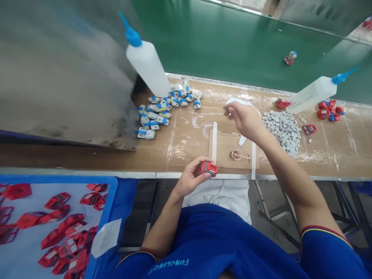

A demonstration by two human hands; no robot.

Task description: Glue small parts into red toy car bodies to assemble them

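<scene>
While the L hand [192, 177] grips a small red plastic toy vehicle body [208, 168] w/ white patches btwn fingers & thumb, just above the front edge of the worktop [186, 155], the R hand [244, 121] hangs over a wooden board [222, 145], fingertips [226, 111] pinched narrow; can't tell if they hold anything. The body is boxy, w/ window-like openings, and shows glossy red on its visible faces.

Counts: 2 hands, 1 board, 2 white strips [214, 143] along its sides, 1 small round dish [236, 155] w/ a thin stick across it, 2 white squeeze bottles [147, 64] w/ blue nozzles, one left of the board, the other far right. Another white strip-like piece [242, 101] curves behind the R hand.

Left of the board: 1 heap of blue-&-white toy parts [162, 110], dozens, too many for exact count. Right of it: 1 heap of small grey pieces [281, 131], far too many to count. Further right: red parts [327, 110] in a loose cluster, plus 2 lying apart. Bottom left: 1 blue crate [58, 179] holding a dozen-plus red bodies. Beyond the worktop, 1 red-&-blue toy [290, 58] sits on a green conveyor belt [226, 42].
</scene>
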